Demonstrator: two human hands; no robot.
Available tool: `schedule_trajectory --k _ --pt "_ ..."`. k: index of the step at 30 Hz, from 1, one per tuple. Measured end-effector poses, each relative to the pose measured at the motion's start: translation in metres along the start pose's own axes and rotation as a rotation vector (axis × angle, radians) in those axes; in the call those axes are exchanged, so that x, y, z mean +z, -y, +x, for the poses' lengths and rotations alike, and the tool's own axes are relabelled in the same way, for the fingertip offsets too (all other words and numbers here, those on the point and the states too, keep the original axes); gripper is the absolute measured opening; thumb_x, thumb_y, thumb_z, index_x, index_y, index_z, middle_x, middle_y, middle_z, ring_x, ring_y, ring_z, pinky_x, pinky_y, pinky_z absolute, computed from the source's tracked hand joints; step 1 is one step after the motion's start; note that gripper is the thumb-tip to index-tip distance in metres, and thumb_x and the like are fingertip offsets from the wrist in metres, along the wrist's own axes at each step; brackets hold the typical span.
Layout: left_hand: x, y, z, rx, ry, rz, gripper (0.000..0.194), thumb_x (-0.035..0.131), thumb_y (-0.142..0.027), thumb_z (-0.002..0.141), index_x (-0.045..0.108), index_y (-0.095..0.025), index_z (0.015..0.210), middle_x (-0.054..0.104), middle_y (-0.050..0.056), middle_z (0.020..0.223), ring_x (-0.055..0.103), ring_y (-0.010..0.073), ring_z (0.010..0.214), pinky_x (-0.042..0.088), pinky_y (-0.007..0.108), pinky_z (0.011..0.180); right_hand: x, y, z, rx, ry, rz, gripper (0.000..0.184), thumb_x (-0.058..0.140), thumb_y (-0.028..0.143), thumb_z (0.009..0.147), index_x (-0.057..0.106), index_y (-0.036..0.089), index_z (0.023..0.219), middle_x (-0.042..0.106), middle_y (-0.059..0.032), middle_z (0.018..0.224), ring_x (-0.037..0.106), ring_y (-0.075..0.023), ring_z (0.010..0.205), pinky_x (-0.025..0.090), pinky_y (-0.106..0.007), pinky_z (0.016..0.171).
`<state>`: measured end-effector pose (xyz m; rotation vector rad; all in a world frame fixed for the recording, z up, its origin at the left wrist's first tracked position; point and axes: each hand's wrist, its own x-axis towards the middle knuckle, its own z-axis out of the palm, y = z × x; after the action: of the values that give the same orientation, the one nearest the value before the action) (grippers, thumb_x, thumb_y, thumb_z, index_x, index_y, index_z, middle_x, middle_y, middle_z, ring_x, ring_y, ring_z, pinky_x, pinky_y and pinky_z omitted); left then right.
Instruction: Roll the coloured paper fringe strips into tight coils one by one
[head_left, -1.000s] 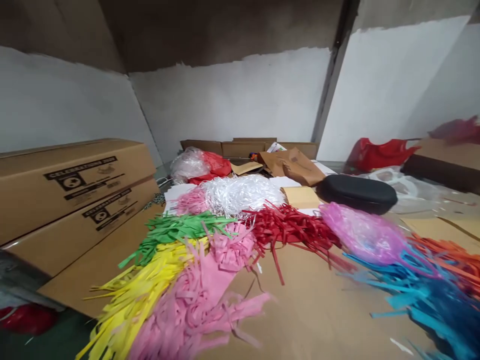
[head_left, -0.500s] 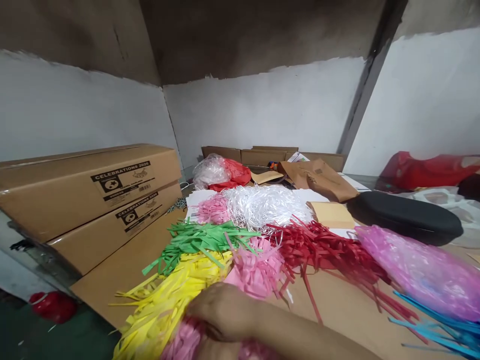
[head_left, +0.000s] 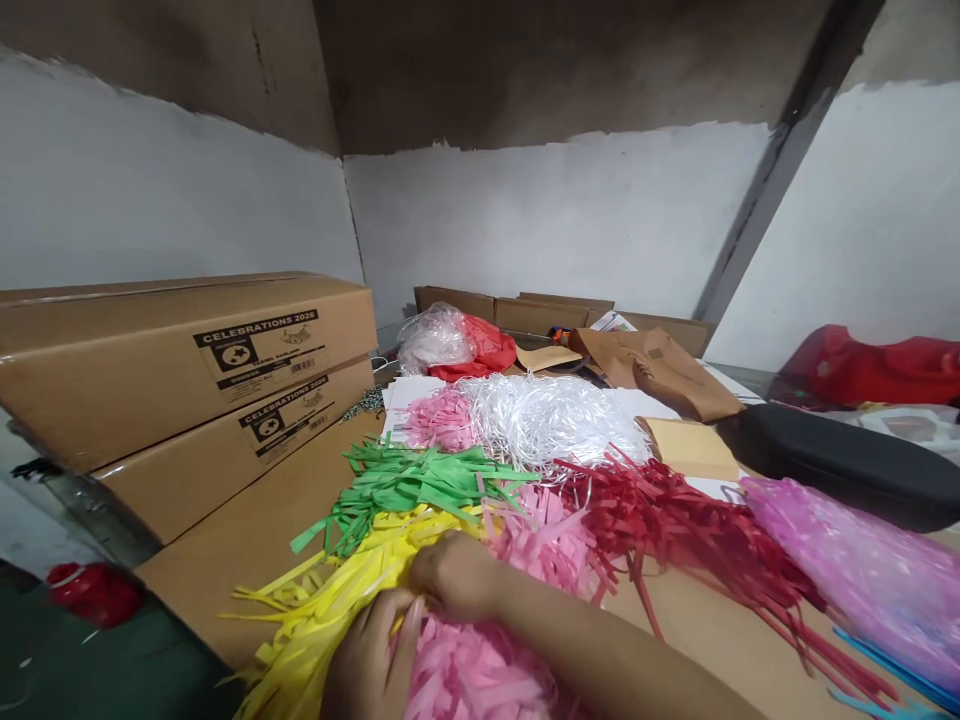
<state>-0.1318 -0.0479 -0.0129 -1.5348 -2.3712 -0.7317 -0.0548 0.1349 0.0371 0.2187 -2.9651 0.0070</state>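
My right hand (head_left: 454, 578) reaches in from the lower right, its fingers pinched together at the border of the yellow paper fringe (head_left: 330, 625) and the pink paper fringe (head_left: 472, 675). Close against it, my left hand (head_left: 375, 650) has its fingers curled in at the same spot. What the fingertips hold is hidden. Beyond the hands lie a green fringe bunch (head_left: 420, 490), a second pink bunch (head_left: 544, 540) and dark red strips (head_left: 667, 520). A heap of thin white string (head_left: 555, 420) sits behind them.
Two stacked cardboard boxes (head_left: 285, 350) stand on the left. Rightward lie a tan pad (head_left: 691, 448), a black case (head_left: 840, 460), a pink plastic bag (head_left: 847, 550) and blue strips (head_left: 900, 670). A red object (head_left: 94, 595) is low on the left.
My left hand has come into clear view beside the right hand. The right hand has shifted slightly up and right, and more of the near pink fringe shows. The camera view has turned slightly.
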Motion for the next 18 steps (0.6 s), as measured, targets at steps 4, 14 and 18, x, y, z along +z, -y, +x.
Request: schedule_trajectory --k 4,14,18 --pt "-0.005 0.030 0.019 -0.020 0.084 0.084 0.021 0.060 -0.028 0.087 0.078 -0.026 0.097 0.081 0.004 0.096 0.075 0.0272 0.088 0.049 0.039 0.076 0.004 -0.009 0.002 0.015 -0.008 -0.023 0.009 0.065 0.027 0.092 0.070 0.020 0.091 0.073 -0.0031 0.090 0.062 -0.0172 0.075 0.034 -0.029 0.063" --pt "-0.029 0.057 0.019 -0.029 0.035 0.141 0.021 0.058 -0.037 0.092 0.077 -0.028 0.095 0.081 0.002 0.101 0.073 0.0240 0.095 0.044 0.038 0.083 0.007 -0.007 0.016 0.092 -0.085 0.026 0.015 0.068 0.029 0.095 0.073 0.019 0.085 0.075 -0.0033 0.093 0.058 -0.0223 0.093 0.033 -0.036 0.073" --pt "-0.035 0.040 0.023 -0.036 -0.013 0.196 0.025 0.064 -0.037 0.089 0.074 -0.025 0.108 0.077 0.007 0.115 0.068 0.0305 0.113 0.041 0.044 0.096 0.005 -0.005 0.021 0.170 -0.123 0.071 0.016 0.066 0.027 0.096 0.070 0.018 0.083 0.075 -0.0044 0.092 0.059 -0.0220 0.092 0.031 -0.036 0.074"
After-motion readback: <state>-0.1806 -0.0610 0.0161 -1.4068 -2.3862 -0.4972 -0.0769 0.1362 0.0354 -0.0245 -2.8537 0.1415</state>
